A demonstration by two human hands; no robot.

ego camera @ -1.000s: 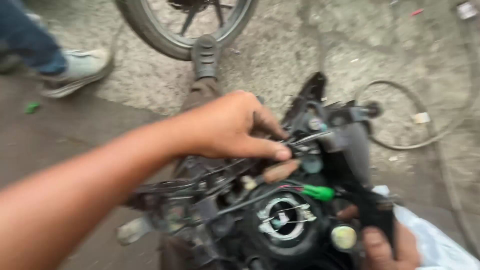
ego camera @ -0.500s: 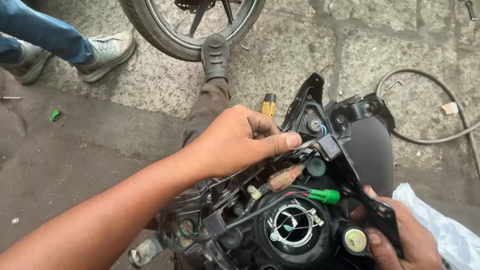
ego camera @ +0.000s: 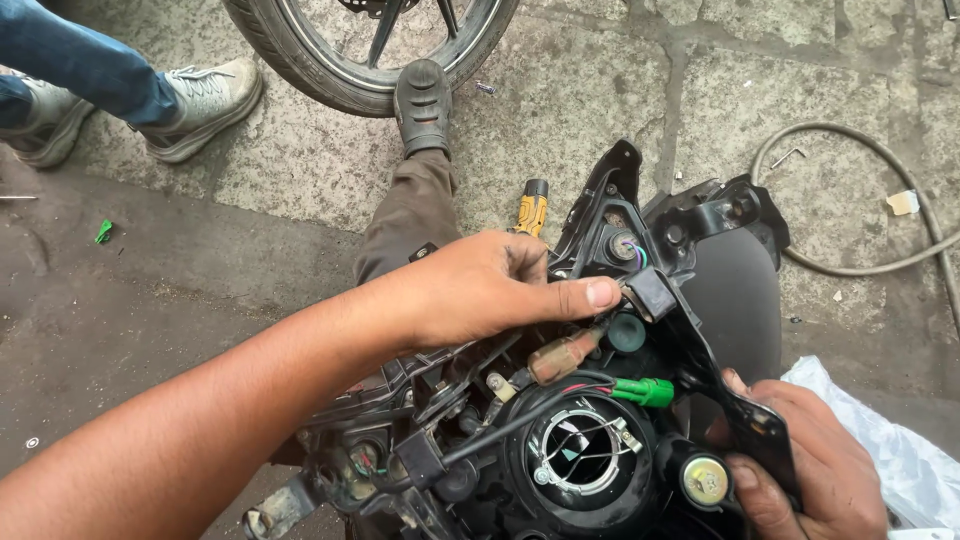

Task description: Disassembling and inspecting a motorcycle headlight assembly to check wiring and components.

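Pavement [ego camera: 600, 90] of grey stone slabs fills the upper half of the frame, giving way to darker ground [ego camera: 120, 330] at the left. A motorcycle wheel [ego camera: 370, 50] stands at the top centre, with the person's own trouser leg and black shoe [ego camera: 423, 105] stretched out just below it. In the upper left, another person's jeans and grey sneaker [ego camera: 195, 105] stand beside the wheel. A grey hose [ego camera: 860, 200] curls along the right edge, and a clear plastic bag [ego camera: 900, 450] lies at the lower right. A yellow-handled tool [ego camera: 532, 208] lies by the leg, just above the left hand.

Open room lies mainly to the left on the dark ground; the right side is hemmed by hose and bag, the top by wheel and feet.

The black headlight assembly [ego camera: 600, 420] sits in the lower centre to right, rear side up, showing a round bulb socket [ego camera: 580, 455] with a wire clip, a green connector [ego camera: 645, 392], a brown rubber-covered connector [ego camera: 565, 355] and dark wiring. Its black bracket rises towards the upper right.

The left hand [ego camera: 490, 285] reaches in from the lower left, its fingers [ego camera: 590, 295] pinching a small black connector [ego camera: 648, 292] at the bracket. The right hand [ego camera: 800, 470], at the lower right corner, grasps the assembly's black edge, fingers clenched around it.
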